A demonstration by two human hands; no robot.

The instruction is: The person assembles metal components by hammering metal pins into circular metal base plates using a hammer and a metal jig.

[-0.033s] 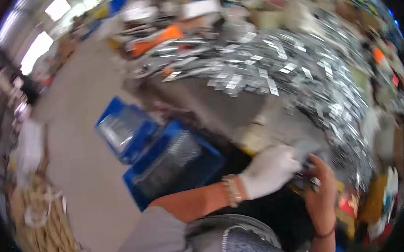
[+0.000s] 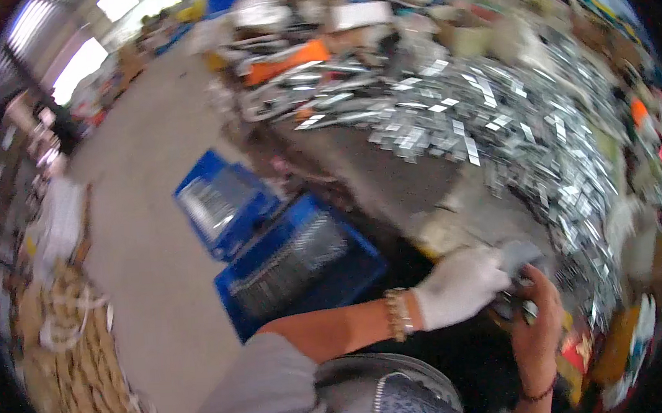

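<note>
Presently, left hand (image 2: 463, 285): gloved, at grey piece (image 2: 521, 253); grip unclear.
Right hand (image 2: 537, 321): bare, fingers curled beside it; grip unclear.
Grey piece: by both hands, near metal heap (image 2: 486, 123); long axis, direction blurred.

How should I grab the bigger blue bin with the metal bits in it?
Probably by the left-end rim of the bigger blue bin, coming from the floor side. That end faces the floor, while the smaller blue bin sits by its upper edge and the left forearm crosses part of its lower edge. Its raised wall might give a hold.
</note>
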